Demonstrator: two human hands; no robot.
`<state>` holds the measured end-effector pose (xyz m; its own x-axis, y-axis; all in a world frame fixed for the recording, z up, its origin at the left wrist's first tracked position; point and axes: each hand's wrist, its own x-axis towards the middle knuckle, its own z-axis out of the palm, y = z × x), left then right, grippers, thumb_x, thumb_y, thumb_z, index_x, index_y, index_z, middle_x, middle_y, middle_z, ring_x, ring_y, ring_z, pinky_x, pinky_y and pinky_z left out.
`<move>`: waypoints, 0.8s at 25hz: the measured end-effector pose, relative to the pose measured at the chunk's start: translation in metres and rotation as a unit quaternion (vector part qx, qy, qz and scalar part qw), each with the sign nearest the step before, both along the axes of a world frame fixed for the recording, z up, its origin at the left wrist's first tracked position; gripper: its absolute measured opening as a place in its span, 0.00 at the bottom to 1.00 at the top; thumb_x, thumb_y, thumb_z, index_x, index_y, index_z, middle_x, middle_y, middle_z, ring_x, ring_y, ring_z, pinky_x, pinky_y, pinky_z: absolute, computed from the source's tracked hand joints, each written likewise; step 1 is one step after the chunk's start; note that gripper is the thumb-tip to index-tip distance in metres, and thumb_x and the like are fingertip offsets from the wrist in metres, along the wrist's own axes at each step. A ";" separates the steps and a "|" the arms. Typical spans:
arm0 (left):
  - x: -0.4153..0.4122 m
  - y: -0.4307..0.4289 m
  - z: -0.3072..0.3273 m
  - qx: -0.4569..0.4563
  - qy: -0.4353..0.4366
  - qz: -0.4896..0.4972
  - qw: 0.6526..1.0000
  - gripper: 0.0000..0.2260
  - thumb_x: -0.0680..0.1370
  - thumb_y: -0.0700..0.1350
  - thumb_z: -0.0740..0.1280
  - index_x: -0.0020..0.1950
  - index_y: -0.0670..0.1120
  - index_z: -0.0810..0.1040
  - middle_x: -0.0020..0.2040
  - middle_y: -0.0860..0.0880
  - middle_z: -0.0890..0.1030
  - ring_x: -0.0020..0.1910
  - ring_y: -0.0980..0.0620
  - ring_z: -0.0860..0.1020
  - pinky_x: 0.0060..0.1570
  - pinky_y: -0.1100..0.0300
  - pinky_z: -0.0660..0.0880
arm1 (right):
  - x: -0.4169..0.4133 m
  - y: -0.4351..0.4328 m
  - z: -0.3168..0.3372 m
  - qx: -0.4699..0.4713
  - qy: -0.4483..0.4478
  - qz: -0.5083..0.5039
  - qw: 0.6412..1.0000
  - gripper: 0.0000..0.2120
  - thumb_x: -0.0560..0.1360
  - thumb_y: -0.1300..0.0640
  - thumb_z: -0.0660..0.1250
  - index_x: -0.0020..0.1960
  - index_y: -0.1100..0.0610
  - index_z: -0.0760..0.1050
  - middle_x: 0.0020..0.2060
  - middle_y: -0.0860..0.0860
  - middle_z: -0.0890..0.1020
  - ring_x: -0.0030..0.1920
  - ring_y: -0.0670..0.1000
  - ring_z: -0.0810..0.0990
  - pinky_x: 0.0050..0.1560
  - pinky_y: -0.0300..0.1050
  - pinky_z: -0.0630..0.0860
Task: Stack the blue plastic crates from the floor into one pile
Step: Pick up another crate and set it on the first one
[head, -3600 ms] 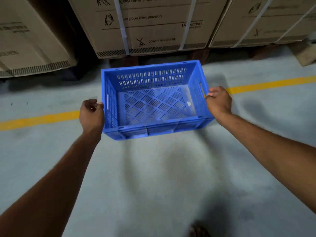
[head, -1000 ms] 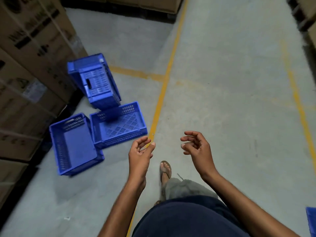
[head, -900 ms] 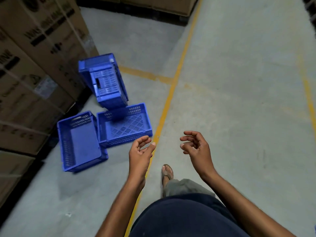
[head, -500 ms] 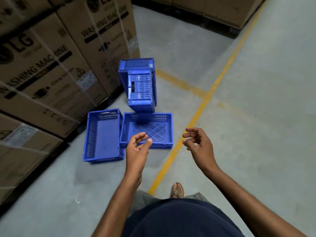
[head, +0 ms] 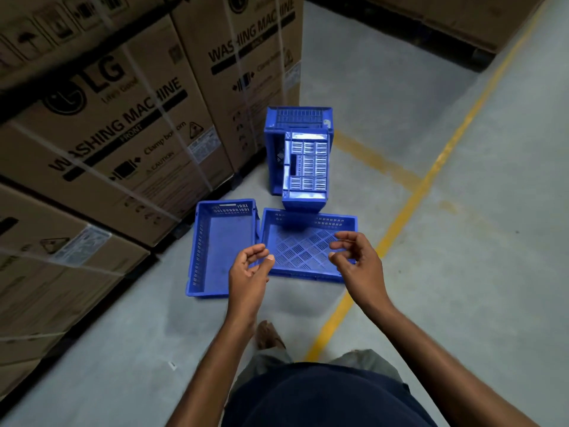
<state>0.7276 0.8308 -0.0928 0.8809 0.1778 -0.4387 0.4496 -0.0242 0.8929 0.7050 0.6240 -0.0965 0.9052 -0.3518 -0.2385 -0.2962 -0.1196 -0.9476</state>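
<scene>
A: How do the person's arms sit?
B: Both bare forearms reach forward and up from the bottom edge, wrists fairly straight.
A: And the left hand (head: 248, 274)?
B: Empty, palm turned inward, fingers loosely curled, thumb near the index fingertip.
A: The right hand (head: 358, 261)?
B: Also empty, fingers bent and spread, a gap apart from the left

Cardboard boxes (head: 129, 118) read "LG", "WASHING MACHINE", "CAUTION".

blue crates (head: 308, 248) on floor, empty hands (head: 249, 272)
</scene>
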 end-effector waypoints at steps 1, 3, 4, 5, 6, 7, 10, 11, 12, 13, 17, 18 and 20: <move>0.012 0.010 -0.001 0.001 0.004 -0.003 1.000 0.11 0.79 0.40 0.71 0.61 0.46 0.79 0.55 0.51 0.83 0.52 0.57 0.82 0.42 0.68 0.78 | 0.010 0.011 -0.001 -0.002 0.001 -0.002 1.000 0.16 0.73 0.67 0.70 0.57 0.52 0.78 0.47 0.49 0.84 0.44 0.48 0.82 0.48 0.48 0.80; 0.032 0.027 -0.005 0.002 0.009 -0.012 1.000 0.11 0.79 0.41 0.71 0.62 0.46 0.79 0.55 0.51 0.83 0.53 0.56 0.82 0.42 0.69 0.78 | 0.029 0.030 -0.003 -0.003 0.003 -0.006 1.000 0.16 0.74 0.67 0.70 0.58 0.53 0.77 0.48 0.50 0.84 0.46 0.48 0.83 0.50 0.49 0.81; 0.043 0.035 -0.009 0.004 0.014 -0.013 1.000 0.11 0.79 0.42 0.71 0.61 0.46 0.79 0.55 0.51 0.83 0.53 0.54 0.82 0.42 0.68 0.78 | 0.040 0.037 -0.006 -0.006 0.007 -0.009 1.000 0.16 0.74 0.67 0.70 0.59 0.53 0.77 0.48 0.50 0.84 0.46 0.48 0.83 0.50 0.48 0.81; 0.052 0.041 -0.011 0.004 0.018 -0.014 1.000 0.11 0.79 0.42 0.71 0.61 0.46 0.79 0.55 0.51 0.83 0.55 0.53 0.83 0.43 0.68 0.77 | 0.048 0.042 -0.007 -0.007 0.011 -0.011 1.000 0.16 0.74 0.67 0.70 0.59 0.54 0.77 0.48 0.50 0.84 0.46 0.47 0.83 0.50 0.47 0.81; 0.060 0.044 -0.014 0.001 0.020 -0.014 1.000 0.11 0.79 0.42 0.71 0.62 0.46 0.79 0.55 0.51 0.83 0.55 0.52 0.83 0.43 0.68 0.77 | 0.055 0.046 -0.008 -0.008 0.014 -0.013 1.000 0.16 0.74 0.68 0.70 0.59 0.54 0.77 0.48 0.50 0.84 0.46 0.47 0.83 0.49 0.46 0.81; 0.069 0.045 -0.017 -0.003 0.023 -0.016 1.000 0.11 0.79 0.42 0.71 0.62 0.46 0.79 0.55 0.51 0.83 0.56 0.52 0.83 0.42 0.68 0.77 | 0.064 0.048 -0.009 -0.010 0.016 -0.015 1.000 0.16 0.74 0.68 0.69 0.59 0.54 0.77 0.48 0.50 0.84 0.45 0.46 0.82 0.49 0.43 0.80; 0.099 0.041 -0.032 -0.008 0.043 -0.005 0.999 0.11 0.79 0.42 0.71 0.62 0.46 0.79 0.55 0.50 0.83 0.57 0.49 0.83 0.40 0.68 0.76 | 0.093 0.044 -0.017 -0.017 0.030 -0.019 0.999 0.16 0.74 0.69 0.68 0.58 0.53 0.77 0.48 0.50 0.84 0.45 0.47 0.82 0.46 0.37 0.78; 0.108 0.037 -0.036 -0.010 0.046 -0.002 0.999 0.11 0.79 0.41 0.71 0.61 0.46 0.79 0.55 0.50 0.83 0.57 0.48 0.83 0.40 0.67 0.76 | 0.103 0.041 -0.020 -0.020 0.034 -0.019 0.999 0.17 0.74 0.69 0.68 0.57 0.52 0.77 0.48 0.50 0.84 0.46 0.47 0.83 0.46 0.38 0.78; 0.119 0.033 -0.039 -0.011 0.046 0.001 0.999 0.11 0.79 0.41 0.71 0.62 0.45 0.79 0.55 0.49 0.83 0.57 0.48 0.83 0.39 0.67 0.77 | 0.115 0.037 -0.025 -0.025 0.039 -0.017 0.999 0.17 0.74 0.69 0.67 0.57 0.51 0.78 0.47 0.49 0.84 0.46 0.46 0.83 0.46 0.40 0.79; 0.129 0.028 -0.043 -0.011 0.046 0.005 0.999 0.11 0.79 0.41 0.71 0.62 0.45 0.79 0.55 0.49 0.83 0.56 0.47 0.83 0.39 0.67 0.77 | 0.127 0.033 -0.030 -0.029 0.044 -0.010 0.999 0.17 0.74 0.68 0.67 0.57 0.50 0.78 0.47 0.49 0.85 0.47 0.46 0.83 0.47 0.42 0.81; 0.167 0.008 -0.057 -0.022 0.066 0.030 0.997 0.12 0.80 0.41 0.70 0.63 0.45 0.78 0.57 0.47 0.83 0.56 0.47 0.83 0.42 0.63 0.78 | 0.187 0.015 -0.052 -0.035 0.077 0.026 0.996 0.16 0.76 0.66 0.67 0.59 0.50 0.79 0.49 0.46 0.85 0.46 0.44 0.84 0.48 0.49 0.83; 0.180 0.002 -0.062 -0.026 0.070 0.036 0.997 0.12 0.80 0.41 0.70 0.63 0.45 0.78 0.57 0.47 0.83 0.55 0.48 0.83 0.43 0.62 0.78 | 0.205 0.011 -0.060 -0.035 0.083 0.031 0.995 0.16 0.76 0.65 0.66 0.60 0.50 0.78 0.50 0.45 0.84 0.45 0.43 0.84 0.48 0.49 0.82; 0.209 -0.009 -0.080 -0.032 0.077 0.051 0.995 0.12 0.80 0.41 0.70 0.63 0.45 0.78 0.57 0.46 0.83 0.51 0.52 0.83 0.45 0.60 0.78 | 0.243 0.005 -0.078 -0.042 0.099 0.049 0.993 0.18 0.76 0.64 0.66 0.62 0.50 0.78 0.51 0.45 0.84 0.46 0.45 0.84 0.48 0.48 0.82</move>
